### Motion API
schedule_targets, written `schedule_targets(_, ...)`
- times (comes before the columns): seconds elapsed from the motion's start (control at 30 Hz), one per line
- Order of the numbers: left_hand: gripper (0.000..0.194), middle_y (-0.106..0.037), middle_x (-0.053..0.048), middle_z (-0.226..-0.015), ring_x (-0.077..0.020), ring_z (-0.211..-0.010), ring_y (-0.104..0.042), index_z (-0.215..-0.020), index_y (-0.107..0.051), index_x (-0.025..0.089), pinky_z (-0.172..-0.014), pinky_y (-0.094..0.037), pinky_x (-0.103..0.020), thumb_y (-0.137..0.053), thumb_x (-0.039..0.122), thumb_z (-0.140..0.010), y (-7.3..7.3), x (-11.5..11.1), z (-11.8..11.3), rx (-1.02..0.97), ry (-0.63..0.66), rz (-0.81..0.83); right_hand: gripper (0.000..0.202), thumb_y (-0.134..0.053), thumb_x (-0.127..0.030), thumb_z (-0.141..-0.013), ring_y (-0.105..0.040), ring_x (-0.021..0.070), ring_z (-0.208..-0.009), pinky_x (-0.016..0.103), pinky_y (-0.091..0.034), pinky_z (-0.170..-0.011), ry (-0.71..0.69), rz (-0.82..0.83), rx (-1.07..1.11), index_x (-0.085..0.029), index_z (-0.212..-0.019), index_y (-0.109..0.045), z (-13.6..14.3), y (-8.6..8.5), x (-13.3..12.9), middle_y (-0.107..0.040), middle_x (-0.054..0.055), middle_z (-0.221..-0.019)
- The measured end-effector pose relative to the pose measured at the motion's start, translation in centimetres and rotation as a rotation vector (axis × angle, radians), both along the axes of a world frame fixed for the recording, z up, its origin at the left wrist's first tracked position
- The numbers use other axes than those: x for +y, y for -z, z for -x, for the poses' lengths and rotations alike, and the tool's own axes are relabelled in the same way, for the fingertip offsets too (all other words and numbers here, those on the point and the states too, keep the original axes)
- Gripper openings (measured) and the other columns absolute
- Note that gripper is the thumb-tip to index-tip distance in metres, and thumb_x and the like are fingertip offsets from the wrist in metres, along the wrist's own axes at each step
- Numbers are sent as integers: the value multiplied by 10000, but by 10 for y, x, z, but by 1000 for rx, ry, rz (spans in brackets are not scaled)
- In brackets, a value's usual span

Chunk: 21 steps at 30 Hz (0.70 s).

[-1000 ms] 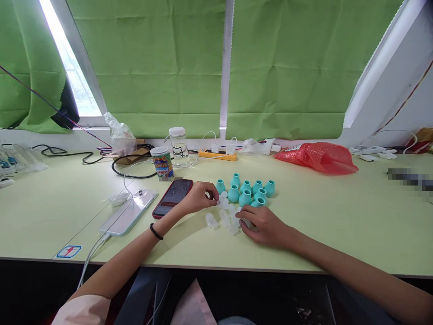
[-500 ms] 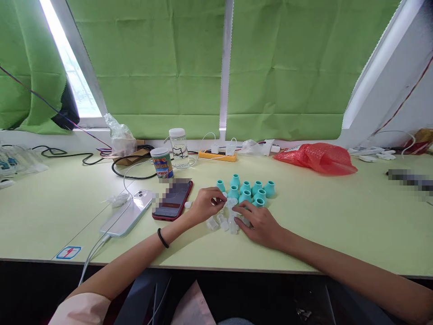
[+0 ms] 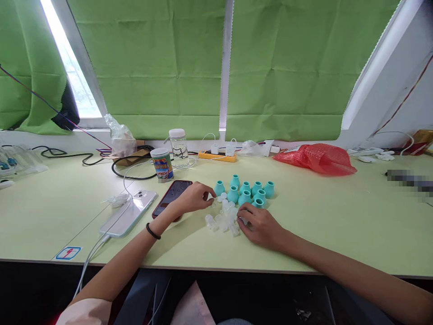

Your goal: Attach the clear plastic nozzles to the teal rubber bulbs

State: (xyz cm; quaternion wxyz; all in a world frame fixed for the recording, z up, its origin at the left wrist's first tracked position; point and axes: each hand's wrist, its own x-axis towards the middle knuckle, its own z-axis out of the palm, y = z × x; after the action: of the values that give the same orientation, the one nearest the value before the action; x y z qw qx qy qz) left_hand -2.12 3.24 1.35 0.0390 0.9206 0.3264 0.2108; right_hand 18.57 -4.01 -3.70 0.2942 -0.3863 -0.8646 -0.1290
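My left hand (image 3: 198, 197) is in a pinch just left of the teal bulbs, its fingertips beside a small translucent piece (image 3: 214, 204). What it holds, if anything, is too small to make out. Across from it, my right hand (image 3: 261, 224) rests on the table with curled fingers against the right side of a pile of translucent plastic pieces (image 3: 222, 221). Its fingers partly hide whatever lies between them. Small whitish caps (image 3: 222, 197) lie between the pile and the bulbs. Several teal rubber bulbs (image 3: 232, 194) with open necks stand upright in a cluster behind.
A dark-screened phone (image 3: 172, 194) lies partly under my left forearm, with a white phone (image 3: 130, 212) and its cable farther left. Along the back are a printed can (image 3: 162, 164), a clear bottle (image 3: 179, 149), an orange power strip (image 3: 217, 156) and a red bubble-wrap bag (image 3: 316, 159).
My left hand has moved left, away from the pile, over the dark phone's edge. The translucent pieces between the hands have shifted and spread. My right hand has moved slightly right.
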Motion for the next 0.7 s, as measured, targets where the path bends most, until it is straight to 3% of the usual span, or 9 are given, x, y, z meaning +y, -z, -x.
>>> schedule_targets(0.1,173,-580,16,-542,-82,-469,-494,-771,-641,186,-483,-353,-178,-534,186,-635,6,5,5,140,55,21,108,-437,-165,-746,-514,117,-625,217,-408,-508,-26,-15,94,-141,-807,-522,-1,-2,-1,-541,69,-785)
schedule_targets(0.27,186,-633,-31,-691,-138,-625,-562,-777,-636,192,-552,-389,-212,-494,151,-665,26,13,1,231,4,-64,137,-477,-174,-715,-547,147,-677,247,-438,-557,-54,18,115,-148,-847,-507,-2,-3,0,-571,64,-769)
schedule_targets(0.37,177,-629,-36,-665,-133,-605,-560,-759,-639,182,-544,-387,-209,-487,152,-672,26,12,-1,232,13,-81,165,-505,-186,-705,-549,127,-586,244,-435,-524,-56,8,151,-148,-866,-501,-3,0,1,-594,44,-736)
schedule_targets(0.47,169,-601,-20,-575,-97,-504,-516,-753,-645,165,-494,-365,-188,-492,175,-681,18,4,-4,115,40,-66,102,-517,-213,-714,-537,109,-513,238,-432,-488,-71,-52,232,-162,-803,-515,-4,0,2,-603,25,-678)
schedule_targets(0.53,173,-570,-4,-514,-70,-444,-468,-753,-646,148,-464,-353,-171,-500,213,-690,11,-4,-7,-35,69,-13,80,-530,-227,-712,-565,123,-591,234,-454,-502,-106,-56,317,-174,-772,-528,-4,-2,2,-609,32,-697)
schedule_targets(0.7,197,-571,-22,-533,-65,-470,-470,-727,-644,112,-455,-376,-161,-527,266,-685,7,-23,-18,-345,130,156,120,-570,-256,-680,-576,155,-752,232,-510,-502,-168,110,496,-192,-782,-567,-3,-9,2,-604,50,-797)
